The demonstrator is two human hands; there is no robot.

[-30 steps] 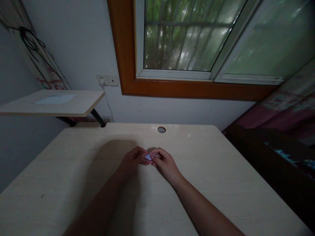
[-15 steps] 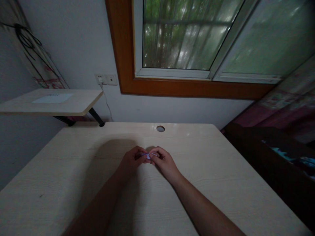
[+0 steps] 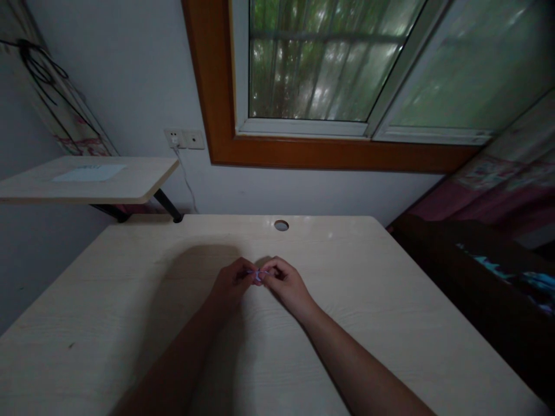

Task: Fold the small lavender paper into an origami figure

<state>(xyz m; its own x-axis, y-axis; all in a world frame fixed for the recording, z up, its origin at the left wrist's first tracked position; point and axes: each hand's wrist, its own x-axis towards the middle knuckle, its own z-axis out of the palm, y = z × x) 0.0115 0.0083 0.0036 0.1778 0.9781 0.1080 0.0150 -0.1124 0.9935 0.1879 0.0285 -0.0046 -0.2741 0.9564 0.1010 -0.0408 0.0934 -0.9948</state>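
Note:
My left hand (image 3: 232,283) and my right hand (image 3: 284,285) meet fingertip to fingertip over the middle of a pale wooden desk (image 3: 130,300). Both pinch a small pale-purple piece of paper (image 3: 258,275) between thumb and fingers. Only a sliver of the paper shows; the fingers hide most of it. Both forearms reach in from the bottom edge and lie low over the desk.
A round cable hole (image 3: 281,225) sits near the desk's far edge. A raised side shelf (image 3: 143,179) at the left carries a white sheet (image 3: 89,172). A wall socket (image 3: 184,138) and a window (image 3: 329,63) are behind. Dark furniture (image 3: 472,271) stands at the right.
The fingers of both hands have drawn closer together, and less of the purple paper shows now. The camera has tilted slightly; the hands stay in the same spot.

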